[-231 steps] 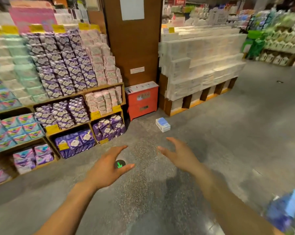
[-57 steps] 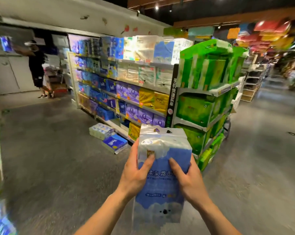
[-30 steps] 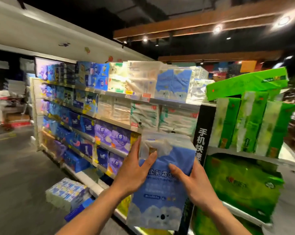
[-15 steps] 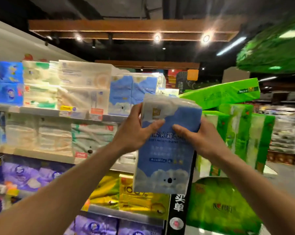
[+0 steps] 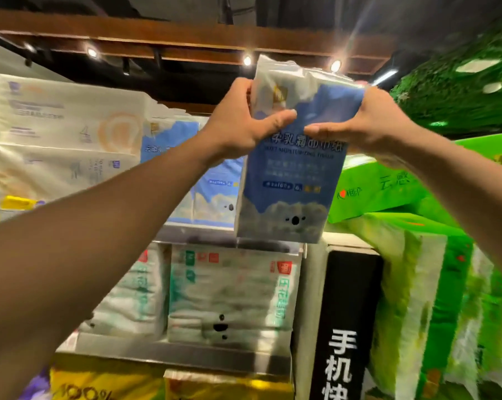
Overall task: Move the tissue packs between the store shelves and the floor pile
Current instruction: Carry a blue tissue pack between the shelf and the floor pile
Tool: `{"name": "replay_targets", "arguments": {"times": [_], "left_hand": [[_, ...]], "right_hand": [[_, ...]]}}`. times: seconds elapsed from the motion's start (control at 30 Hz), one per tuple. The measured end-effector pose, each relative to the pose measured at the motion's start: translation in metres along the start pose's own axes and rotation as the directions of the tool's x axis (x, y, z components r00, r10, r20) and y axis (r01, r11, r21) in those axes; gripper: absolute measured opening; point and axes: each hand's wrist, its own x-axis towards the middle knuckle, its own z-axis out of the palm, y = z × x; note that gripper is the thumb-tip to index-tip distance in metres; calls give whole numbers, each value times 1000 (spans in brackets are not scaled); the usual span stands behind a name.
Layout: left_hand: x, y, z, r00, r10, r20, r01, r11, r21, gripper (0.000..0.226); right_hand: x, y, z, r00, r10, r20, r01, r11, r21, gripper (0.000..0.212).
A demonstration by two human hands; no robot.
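Note:
A tall blue-and-white tissue pack (image 5: 290,180) with a koala print hangs upright at top-shelf height. My left hand (image 5: 244,122) grips its upper left side, thumb across the front. My right hand (image 5: 362,122) grips its upper right side the same way. The pack's bottom edge hovers just above the top shelf's right end (image 5: 203,235), in front of matching blue koala packs (image 5: 212,186) standing there. The floor pile is out of view.
White tissue bundles (image 5: 65,140) fill the top shelf's left part. White-green packs (image 5: 229,295) sit one shelf down, yellow packs (image 5: 105,385) below them. A black sign panel (image 5: 345,327) ends the shelf; green packs (image 5: 423,284) stack to the right.
Both hands have lifted the blue pack from chest height up to the top shelf level and closer to the shelf. My view has tilted upward.

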Motion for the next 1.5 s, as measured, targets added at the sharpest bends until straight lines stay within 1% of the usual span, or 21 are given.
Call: {"name": "replay_targets", "arguments": {"times": [0.07, 0.13, 0.17, 0.33, 0.37, 0.4, 0.47, 0.5, 0.6, 0.73, 0.83, 0.97, 1.03, 1.1, 1.17, 1.23, 1.3, 1.33, 1.4, 1.43, 1.5], "left_hand": [[19, -18, 8, 1000, 5, 23, -6, 1000, 18, 60], [33, -32, 15, 999, 15, 42, -15, 1000, 11, 62], [38, -39, 18, 999, 19, 46, -19, 1000, 2, 63], [61, -65, 28, 998, 45, 43, -45, 999, 11, 59], [64, -68, 29, 998, 52, 47, -51, 999, -7, 59], [66, -71, 30, 997, 59, 53, -58, 998, -20, 59], [68, -75, 33, 995, 79, 57, -77, 996, -34, 59], [69, -77, 35, 994, 88, 58, -85, 995, -42, 60], [70, -81, 40, 995, 94, 39, -90, 991, -96, 61], [69, -83, 41, 995, 99, -22, -101, 975, -196, 62], [71, -86, 42, 995, 90, -38, -96, 973, -210, 65], [68, -97, 44, 995, 96, 3, -95, 988, -125, 70], [66, -103, 45, 994, 101, 32, -100, 994, -43, 74], [67, -107, 46, 993, 117, 31, -120, 989, 82, 78], [68, -109, 47, 991, 133, 13, -132, 964, 229, 80], [70, -110, 48, 986, 164, -8, -149, 916, 372, 85], [71, -114, 49, 977, 215, -3, -191, 875, 445, 94], [71, -117, 51, 971, 238, 9, -212, 850, 481, 99], [72, -127, 55, 973, 226, 41, -211, 809, 549, 109], [72, -132, 56, 980, 192, 52, -188, 812, 552, 112], [73, -138, 60, 988, 146, 59, -154, 829, 538, 120]], "right_hand": [[15, 17, 3, 999, 19, -48, -23, 997, -80, 25], [25, 31, 8, 991, 58, -120, -71, 992, -108, 25], [29, 37, 11, 988, 70, -140, -88, 988, -129, 29], [43, 50, 24, 965, 139, -224, -192, 953, -235, 69], [46, 50, 25, 958, 142, -248, -208, 942, -263, 71], [49, 50, 26, 955, 142, -262, -219, 931, -292, 66], [51, 51, 26, 955, 142, -262, -230, 909, -347, 51], [51, 49, 26, 952, 147, -267, -245, 891, -381, 48], [52, 41, 21, 943, 182, -280, -297, 839, -455, 57], [54, 20, 19, 945, 211, -249, -312, 808, -499, 47], [57, 16, 23, 937, 232, -259, -334, 810, -483, 48], [57, 32, 35, 941, 196, -276, -322, 771, -550, 61], [52, 40, 44, 940, 201, -276, -324, 783, -530, 69], [49, 50, 50, 935, 202, -293, -327, 810, -487, 81], [46, 61, 55, 935, 181, -304, -308, 841, -446, 89], [45, 74, 59, 933, 159, -323, -287, 869, -403, 90], [43, 84, 63, 918, 179, -353, -309, 883, -354, 89], [43, 86, 64, 914, 207, -350, -335, 872, -358, 85], [44, 91, 64, 908, 276, -316, -401, 789, -466, 78], [46, 94, 64, 907, 297, -298, -415, 749, -516, 76], [52, 97, 64, 903, 332, -271, -429, 708, -561, 76]]}}
